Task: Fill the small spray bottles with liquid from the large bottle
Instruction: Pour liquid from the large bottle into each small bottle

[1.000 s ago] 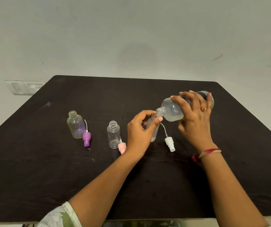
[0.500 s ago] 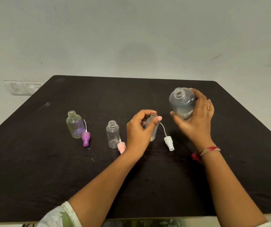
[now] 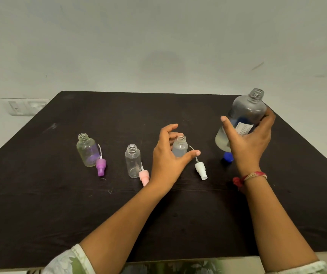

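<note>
Left of the large bottle (image 3: pixel 243 119), which the right hand (image 3: pixel 247 143) grips upright low over the table (image 3: pixel 99 214), the nearest small bottle (image 3: pixel 180 146) looks full of cloudy liquid. The left hand (image 3: pixel 168 157) arches loosely round it, contact unclear. Further left of the large bottle, the middle small bottle (image 3: pixel 133 163) and the far small bottle (image 3: pixel 86 151) look empty, so about a third seems done. White top (image 3: pixel 201 170), pink top (image 3: pixel 144 176) and purple top (image 3: pixel 100 166) lie loose; a blue cap (image 3: pixel 227 156) at the large bottle's foot crowds its landing spot.
</note>
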### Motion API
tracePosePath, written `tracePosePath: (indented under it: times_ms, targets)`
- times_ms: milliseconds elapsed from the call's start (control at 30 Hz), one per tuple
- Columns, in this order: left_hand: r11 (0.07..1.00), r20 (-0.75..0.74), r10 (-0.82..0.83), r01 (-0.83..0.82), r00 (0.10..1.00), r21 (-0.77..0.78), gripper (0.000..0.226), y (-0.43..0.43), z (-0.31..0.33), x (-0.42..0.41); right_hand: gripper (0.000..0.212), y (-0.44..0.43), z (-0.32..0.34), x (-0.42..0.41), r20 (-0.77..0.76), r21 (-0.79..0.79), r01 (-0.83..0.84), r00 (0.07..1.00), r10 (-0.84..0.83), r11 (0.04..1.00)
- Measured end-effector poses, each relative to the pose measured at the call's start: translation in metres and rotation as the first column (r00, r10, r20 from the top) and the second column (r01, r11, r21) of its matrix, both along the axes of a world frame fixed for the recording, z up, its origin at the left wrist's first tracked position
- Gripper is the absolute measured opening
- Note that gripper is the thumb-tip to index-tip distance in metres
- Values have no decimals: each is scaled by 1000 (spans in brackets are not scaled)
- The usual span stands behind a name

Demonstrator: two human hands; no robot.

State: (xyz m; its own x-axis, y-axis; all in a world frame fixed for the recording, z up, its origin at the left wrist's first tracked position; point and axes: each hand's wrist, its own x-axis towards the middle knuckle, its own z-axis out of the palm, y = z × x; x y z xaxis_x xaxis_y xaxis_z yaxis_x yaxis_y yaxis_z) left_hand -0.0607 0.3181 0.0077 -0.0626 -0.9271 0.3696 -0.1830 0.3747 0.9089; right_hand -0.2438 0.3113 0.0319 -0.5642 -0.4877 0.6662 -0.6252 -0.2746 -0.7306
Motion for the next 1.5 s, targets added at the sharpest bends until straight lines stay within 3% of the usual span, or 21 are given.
tracePosePath:
  times_ms: [133, 267, 733, 1300, 1400, 1500]
  targets:
    - [1000, 78, 18, -19, 997, 3, 84, 5, -1, -1, 80, 0, 4, -9, 146, -44, 4, 989, 3, 999]
    - [995, 209, 30, -50, 977, 91, 97, 12, -3, 3, 77, -1, 2, -17, 171, -68, 53, 984, -41, 996]
    - [995, 416, 73, -95, 907, 33, 64, 14, 1, -9, 79, 1, 0, -19, 108, 6, 10, 994, -10, 1000]
    - [995, 402, 15, -53, 915, 83, 77, -6, 6, -45, 79, -1, -3, -19, 71, 23, 2, 997, -3, 1000]
    - [999, 373, 24, -35, 928, 22, 81, 11, 16, -34, 78, 0, -2, -18, 70, -3, -11, 997, 11, 1000]
    - [982, 349, 105, -43, 931, -183, 74, 37, 28, -11, 80, 2, 1, -17, 73, -49, -21, 997, 25, 999]
